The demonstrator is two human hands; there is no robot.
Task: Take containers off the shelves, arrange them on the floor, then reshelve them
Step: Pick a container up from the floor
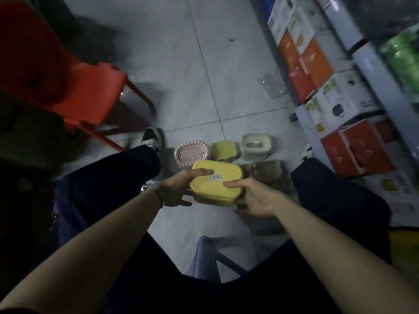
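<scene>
While both bare forearms reach forward between the knees, the left hand [178,191] and the right hand [257,199] grip the yellow container [215,180] from opposite ends. The left thumb lies flat along the lid's near-left edge and the fingers curl under the box's side. A dark band circles that wrist. The right thumb presses on the lid's near-right corner, just beside a small white label, and the other fingers wrap beneath the base. Neither hand is spread wide, and both close round the box.

The container sits low over the tiled floor [181,64]; whether its base touches the tiles cannot be told. Just beyond it a row stands on the floor: a pink ridged dish [191,154], a green container [223,150] and a pale lidded container [256,146]. A brownish wrapped container [265,171] lies just right of the yellow one. Boxed goods [306,62] line the shelf [376,71] on the right, and a red chair [90,94] stands at left.
</scene>
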